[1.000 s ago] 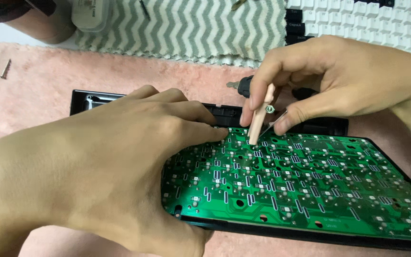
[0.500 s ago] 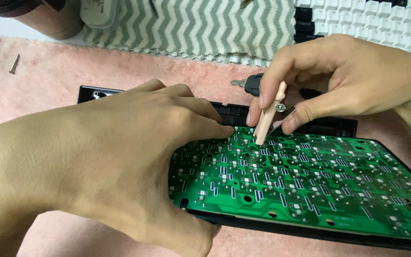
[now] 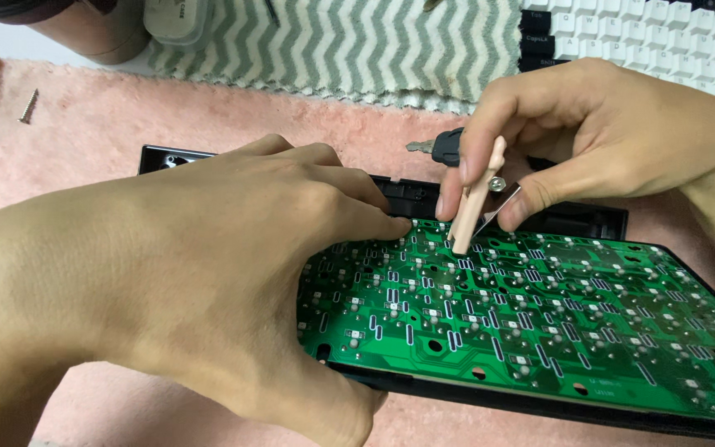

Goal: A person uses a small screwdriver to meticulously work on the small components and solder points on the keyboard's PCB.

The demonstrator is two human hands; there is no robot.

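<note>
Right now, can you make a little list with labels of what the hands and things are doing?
left hand: pressed flat on the green board
right hand: pinching a beige tool, tip on the board
board: lies on a black frame
under it all: pink mat
loose bit: screw on the mat, far left
at the back: zigzag cloth, white keys

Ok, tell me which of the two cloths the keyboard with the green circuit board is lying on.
The pink fuzzy cloth, not the grey-and-white zigzag one lying farther back.
</note>
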